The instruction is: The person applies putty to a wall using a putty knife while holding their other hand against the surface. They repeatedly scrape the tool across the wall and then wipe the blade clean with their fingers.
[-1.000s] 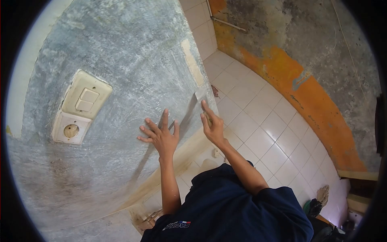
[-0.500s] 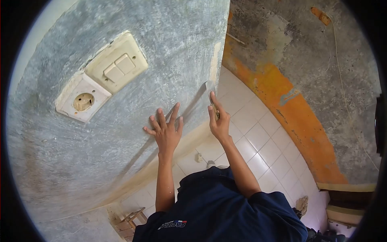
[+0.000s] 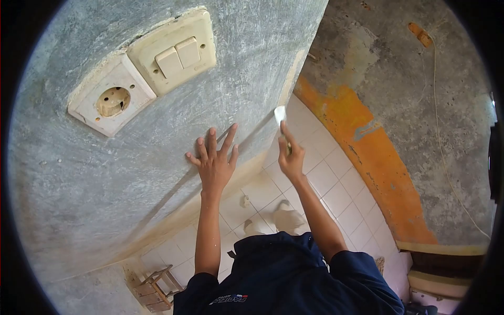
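My left hand (image 3: 216,164) rests with its fingers spread against the grey wall (image 3: 131,173), below the light switch. Near the wall's corner edge, my right hand (image 3: 292,159) is closed round the handle of a putty knife (image 3: 280,114), index finger stretched toward the blade. The pale, shiny blade points up and overlaps the wall's edge in this view; most of the handle is hidden by the fingers.
A double light switch (image 3: 184,55) and a power socket (image 3: 112,100) stick out from the wall. White floor tiles (image 3: 344,191) lie below, with a small wooden stool (image 3: 157,289) at lower left. Another wall, grey with an orange band (image 3: 388,173), stands to the right.
My right hand and the putty knife have shifted slightly right, and the blade is turned to catch more light. The left hand stays spread on the wall. The view has shifted, showing my feet.
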